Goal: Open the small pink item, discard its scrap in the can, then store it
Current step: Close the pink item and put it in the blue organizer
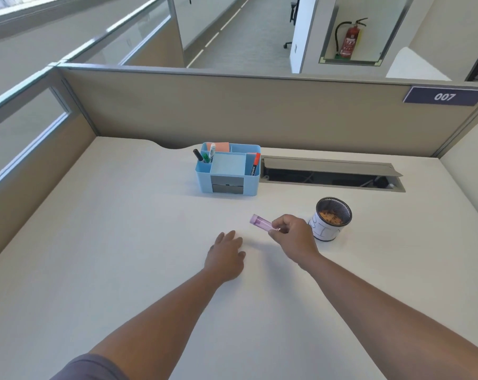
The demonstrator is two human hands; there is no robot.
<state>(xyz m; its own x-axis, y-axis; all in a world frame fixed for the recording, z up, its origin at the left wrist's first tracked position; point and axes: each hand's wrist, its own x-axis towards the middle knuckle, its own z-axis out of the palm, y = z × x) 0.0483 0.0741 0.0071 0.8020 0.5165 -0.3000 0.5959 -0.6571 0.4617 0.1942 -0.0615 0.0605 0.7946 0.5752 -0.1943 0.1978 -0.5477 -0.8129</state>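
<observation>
A small translucent pink item (pixel 262 223), oblong with a cap-like far end, is pinched at its near end by my right hand (pixel 294 238) just above the white desk (pixel 109 242). My left hand (pixel 226 256) rests flat on the desk, fingers spread, a short way to the left and nearer me, holding nothing. A black mesh can (pixel 331 218) with a white paper wrap stands just right of my right hand; orange-brown bits lie inside it. A light blue desk organizer (pixel 228 171) with markers, sticky notes and small grey drawers stands at the back.
An open cable hatch (pixel 331 172) is cut into the desk right of the organizer. Beige partition walls (pixel 232 111) enclose the desk at the back and left. The desk surface around the hands is plain white.
</observation>
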